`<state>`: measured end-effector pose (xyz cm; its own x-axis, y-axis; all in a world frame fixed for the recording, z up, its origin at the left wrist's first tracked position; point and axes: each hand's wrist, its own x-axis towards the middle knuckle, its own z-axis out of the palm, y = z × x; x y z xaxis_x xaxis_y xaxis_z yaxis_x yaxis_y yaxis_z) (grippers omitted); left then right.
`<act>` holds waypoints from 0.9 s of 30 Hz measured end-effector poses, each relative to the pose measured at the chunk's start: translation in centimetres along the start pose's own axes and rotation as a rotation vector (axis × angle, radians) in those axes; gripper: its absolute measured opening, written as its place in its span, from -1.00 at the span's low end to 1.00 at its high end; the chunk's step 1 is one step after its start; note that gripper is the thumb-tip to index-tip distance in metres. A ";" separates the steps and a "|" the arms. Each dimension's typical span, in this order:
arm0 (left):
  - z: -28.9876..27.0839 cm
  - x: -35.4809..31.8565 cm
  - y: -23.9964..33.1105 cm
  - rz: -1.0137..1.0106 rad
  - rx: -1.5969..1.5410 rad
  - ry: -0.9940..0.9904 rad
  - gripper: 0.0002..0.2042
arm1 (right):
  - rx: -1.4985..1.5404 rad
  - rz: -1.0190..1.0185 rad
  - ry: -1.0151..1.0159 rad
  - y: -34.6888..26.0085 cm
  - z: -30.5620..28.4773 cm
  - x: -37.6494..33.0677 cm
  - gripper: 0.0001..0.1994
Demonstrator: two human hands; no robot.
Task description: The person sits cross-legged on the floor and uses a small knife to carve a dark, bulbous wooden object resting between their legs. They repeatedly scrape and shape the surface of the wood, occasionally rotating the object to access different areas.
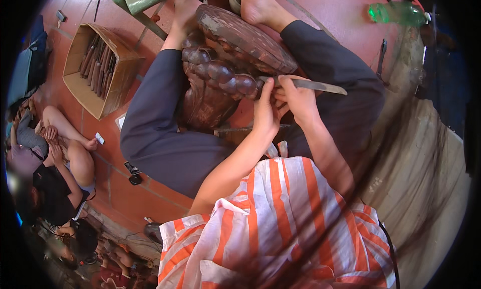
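A dark red-brown wood carving [220, 78] with a row of rounded knobs and a flat oval slab lies tilted between my legs. My right hand [299, 99] is closed round a long flat metal blade [323, 87], whose tapered end sticks out to the right. Close against it, my left hand [265, 108] is closed too, its thumb pressing by the blade's other end at the carving's right-hand knobs. Both hands meet there, and the curled fingers partly hide the contact with the wood.
An open cardboard box [100, 71] of wooden-handled tools stands at the left. A green stool [143, 1] is beyond the carving. On the right are a green plastic bottle [398, 13] and a dark slim tool [382, 56]. Other people [60, 163] sit at the left.
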<state>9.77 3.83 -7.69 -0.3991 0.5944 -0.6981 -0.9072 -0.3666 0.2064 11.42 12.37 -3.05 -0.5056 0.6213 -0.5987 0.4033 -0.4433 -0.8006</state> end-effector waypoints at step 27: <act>0.6 0.5 -0.7 0.021 0.046 0.102 -0.68 | -0.028 -0.026 -0.026 0.6 -0.8 0.4 -0.75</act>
<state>10.10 4.80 -7.78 -0.4044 0.5105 -0.7589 -0.9049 -0.3438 0.2509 12.08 12.88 -3.79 -0.5354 0.6156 -0.5783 0.4110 -0.4083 -0.8151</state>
